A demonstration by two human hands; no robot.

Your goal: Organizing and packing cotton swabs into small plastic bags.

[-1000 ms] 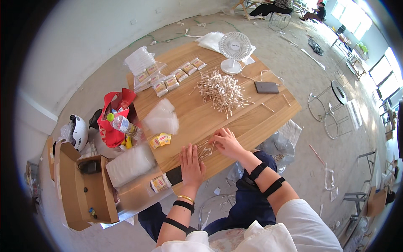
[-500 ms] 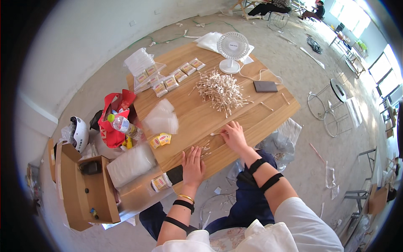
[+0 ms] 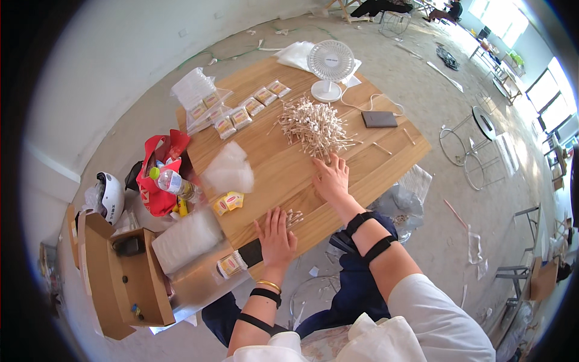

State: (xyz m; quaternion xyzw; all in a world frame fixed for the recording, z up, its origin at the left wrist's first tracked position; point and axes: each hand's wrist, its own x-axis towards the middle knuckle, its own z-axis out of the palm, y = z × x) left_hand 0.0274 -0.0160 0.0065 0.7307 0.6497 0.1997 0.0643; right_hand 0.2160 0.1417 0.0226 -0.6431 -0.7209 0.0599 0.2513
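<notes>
A large loose heap of cotton swabs [image 3: 313, 128] lies on the wooden table [image 3: 274, 175]. At its near edge is my right hand [image 3: 332, 181], fingers apart and pointing into the closest swabs; I see nothing held in it. My left hand [image 3: 277, 241] rests flat near the table's front edge, fingers spread. Beside its fingertips sits a small bunch of cotton swabs [image 3: 294, 218], partly hidden by the hand. Farther left are yellow-and-white paper labels [image 3: 229, 203] and a stack of clear plastic bags [image 3: 229, 169].
Packed swab packets [image 3: 240, 117] line the far left. A white fan [image 3: 330, 63] and a dark power bank [image 3: 379, 119] stand behind the heap. To the left are a bottle [image 3: 175, 182], a red bag [image 3: 158, 190], an open cardboard box [image 3: 129, 283] and a filled swab pack [image 3: 231, 264].
My right hand has moved away from me to the heap, and the swab it was pinching no longer shows. Its fingers have spread. My left hand stays by the small bunch.
</notes>
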